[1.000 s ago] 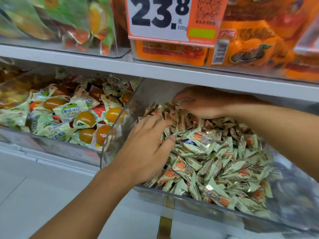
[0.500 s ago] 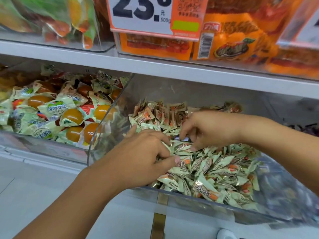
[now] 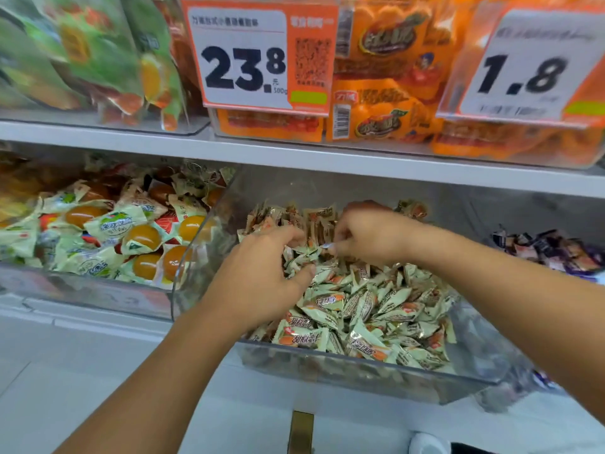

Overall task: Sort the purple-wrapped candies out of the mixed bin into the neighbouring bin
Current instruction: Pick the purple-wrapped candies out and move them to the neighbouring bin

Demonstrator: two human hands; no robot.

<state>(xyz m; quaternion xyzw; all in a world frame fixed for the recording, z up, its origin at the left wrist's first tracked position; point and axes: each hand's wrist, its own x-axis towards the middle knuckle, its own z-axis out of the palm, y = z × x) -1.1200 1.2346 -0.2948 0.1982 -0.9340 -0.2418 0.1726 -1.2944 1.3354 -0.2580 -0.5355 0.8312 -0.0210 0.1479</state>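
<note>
I'm looking down at a shop shelf (image 3: 294, 158) of clear plastic bins, price cards hanging from the shelf above. Nearest me is the mixed bin (image 3: 360, 371), its front wall close to the camera, heaped with pale green candies (image 3: 376, 309) and a band of brownish ones along the far side.

My left hand (image 3: 262, 283) lies palm down on the near left part of the heap, fingers curled into the wrappers; I can't tell whether its grip has closed on anything or is only raking through. Just beyond it, my right hand (image 3: 366, 234) is bunched over the middle of the heap, fingertips pinched narrow on a small bluish-purple scrap that I take to be a purple candy (image 3: 327, 245), though it is too small to be sure.

To the right, the neighbouring bin (image 3: 589, 276) holds a pile of purple-wrapped candies (image 3: 550, 249), well apart from both hands. To the left sits another bin with jelly cups (image 3: 140, 237), which I judge to have no part in this.

As for progress: I see no other purple wrapper on the surface of the mixed heap, so the top layer looks largely sorted. What's left, by my reckoning, is carrying this piece across to the right and digging deeper, since more may be buried.
</note>
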